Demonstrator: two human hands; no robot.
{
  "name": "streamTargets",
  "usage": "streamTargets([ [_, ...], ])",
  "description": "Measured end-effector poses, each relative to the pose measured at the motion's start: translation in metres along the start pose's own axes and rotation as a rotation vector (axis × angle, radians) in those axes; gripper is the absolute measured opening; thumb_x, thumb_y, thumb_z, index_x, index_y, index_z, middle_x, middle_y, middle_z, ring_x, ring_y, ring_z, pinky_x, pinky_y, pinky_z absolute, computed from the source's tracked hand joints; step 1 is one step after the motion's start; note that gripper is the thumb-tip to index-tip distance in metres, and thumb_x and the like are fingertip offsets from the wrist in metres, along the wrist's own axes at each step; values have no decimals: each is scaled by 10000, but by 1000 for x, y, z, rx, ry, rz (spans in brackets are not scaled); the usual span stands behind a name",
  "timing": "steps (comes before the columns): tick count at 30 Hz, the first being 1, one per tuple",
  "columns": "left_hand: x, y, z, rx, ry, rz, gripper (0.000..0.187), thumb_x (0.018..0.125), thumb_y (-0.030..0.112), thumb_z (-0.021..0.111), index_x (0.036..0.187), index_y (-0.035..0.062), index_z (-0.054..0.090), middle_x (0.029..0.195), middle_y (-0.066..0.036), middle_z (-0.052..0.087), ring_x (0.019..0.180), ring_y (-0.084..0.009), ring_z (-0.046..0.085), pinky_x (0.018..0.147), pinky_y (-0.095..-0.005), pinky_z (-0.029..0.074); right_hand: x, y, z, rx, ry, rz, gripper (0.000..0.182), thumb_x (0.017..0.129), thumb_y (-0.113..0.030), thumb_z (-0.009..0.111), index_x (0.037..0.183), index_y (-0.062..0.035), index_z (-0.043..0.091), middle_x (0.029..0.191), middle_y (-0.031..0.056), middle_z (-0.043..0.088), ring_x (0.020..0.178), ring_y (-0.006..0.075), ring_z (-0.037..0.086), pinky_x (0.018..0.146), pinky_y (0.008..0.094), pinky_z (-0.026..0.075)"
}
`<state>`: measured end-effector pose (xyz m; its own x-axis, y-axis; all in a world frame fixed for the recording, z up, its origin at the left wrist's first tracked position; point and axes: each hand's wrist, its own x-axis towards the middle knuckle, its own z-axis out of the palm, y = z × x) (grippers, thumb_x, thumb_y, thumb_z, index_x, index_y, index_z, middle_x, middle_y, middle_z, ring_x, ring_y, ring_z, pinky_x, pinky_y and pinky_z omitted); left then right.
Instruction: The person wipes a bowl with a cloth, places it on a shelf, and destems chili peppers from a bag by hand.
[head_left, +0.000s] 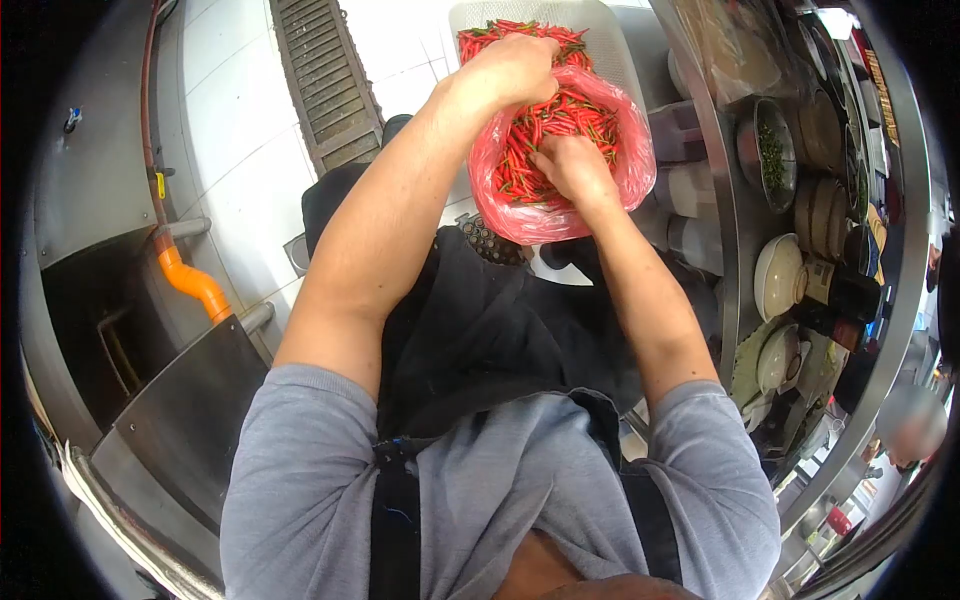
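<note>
A pink plastic bag point(560, 220) full of red chilies point(560, 118) with green stems stands open in front of me. My right hand point(575, 166) reaches into it from above, fingers curled down against the chilies, the tips partly hidden among them. My left hand point(520, 68) is over the far left rim of the bag, its fingers bent and closed. What they hold, if anything, I cannot make out. Just beyond this hand, more red chilies lie in a pale mesh basket point(612, 45), which the bag partly covers.
On my right a metal shelf point(735, 230) holds bowls point(778, 278) and a container of chopped greens point(770, 155). A floor drain grate point(322, 75) crosses the white tiles on the left. Nearby are an orange pipe point(190, 280) and steel panels. Another person point(910, 425) shows at far right.
</note>
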<state>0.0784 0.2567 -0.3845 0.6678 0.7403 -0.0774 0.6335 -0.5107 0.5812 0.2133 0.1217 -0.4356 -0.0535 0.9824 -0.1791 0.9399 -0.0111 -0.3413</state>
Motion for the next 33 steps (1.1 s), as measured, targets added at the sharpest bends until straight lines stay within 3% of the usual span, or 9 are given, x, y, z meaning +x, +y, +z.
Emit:
streamTargets([
  [2, -1, 1, -2, 8, -4, 9, 495, 788, 208, 617, 1244, 18, 582, 1109, -239, 649, 1084, -370, 611, 969, -432, 468, -13, 5, -18, 72, 6, -22, 251, 814, -266, 677, 807, -16, 689, 780, 227, 654, 781, 398, 650, 751, 481, 505],
  [4, -3, 2, 0, 15, -10, 16, 492, 790, 209, 618, 1243, 18, 583, 1101, -239, 652, 1074, -370, 616, 965, -433, 469, -26, 13, -39, 232, 46, 112, 243, 819, -263, 699, 831, -21, 697, 737, 184, 665, 700, 324, 664, 688, 427, 508],
  [7, -3, 4, 7, -22, -22, 61, 514, 783, 228, 633, 1249, 18, 576, 1057, -236, 663, 1034, -365, 632, 934, -430, 487, -39, 40, -60, 711, 13, 284, 213, 851, -213, 721, 819, -6, 685, 648, 18, 628, 584, 94, 561, 563, 263, 443],
  [8, -4, 8, 8, -58, -85, 83, 499, 806, 243, 639, 1240, 6, 577, 1038, -216, 675, 1008, -335, 647, 898, -410, 506, -44, 42, -68, 817, 44, 315, 202, 850, -208, 731, 822, -14, 681, 651, -11, 610, 566, 83, 550, 541, 239, 423],
  [10, -7, 17, 11, -81, -152, 113, 487, 828, 259, 646, 1231, -5, 579, 1019, -196, 687, 982, -304, 662, 861, -389, 526, -51, 47, -73, 982, 121, 311, 181, 844, -197, 739, 842, -25, 684, 659, -17, 611, 548, 74, 539, 528, 229, 411],
  [13, -17, 28, 18, -857, -483, -22, 382, 926, 295, 620, 1169, 1, 604, 974, -78, 690, 910, -133, 654, 713, -252, 515, -55, 34, -80, 1142, 217, 275, 182, 835, -191, 751, 854, -23, 683, 668, -17, 612, 526, 64, 527, 503, 220, 399],
  [17, -22, 41, 17, -1145, -506, 13, 383, 901, 267, 659, 1202, 42, 583, 882, -25, 666, 828, -93, 634, 605, -203, 449, -58, 34, -78, 1136, 208, 296, 194, 825, -190, 762, 865, -17, 685, 687, -15, 624, 516, 63, 524, 487, 217, 397],
  [21, -17, 48, 28, -1158, -452, -91, 335, 900, 269, 672, 1147, 57, 595, 778, 23, 599, 688, -50, 566, 535, -185, 382, -64, 42, -75, 1126, 222, 263, 191, 805, -193, 777, 848, -26, 694, 655, -8, 623, 526, 63, 537, 485, 212, 404],
  [33, -4, 71, 40, -1308, -524, -116, 313, 898, 209, 664, 1157, 45, 602, 823, 7, 607, 695, -52, 557, 522, -182, 356, -73, 47, -74, 1142, 275, 233, 209, 811, -248, 767, 827, -51, 698, 607, -2, 612, 540, 58, 546, 515, 243, 424],
])
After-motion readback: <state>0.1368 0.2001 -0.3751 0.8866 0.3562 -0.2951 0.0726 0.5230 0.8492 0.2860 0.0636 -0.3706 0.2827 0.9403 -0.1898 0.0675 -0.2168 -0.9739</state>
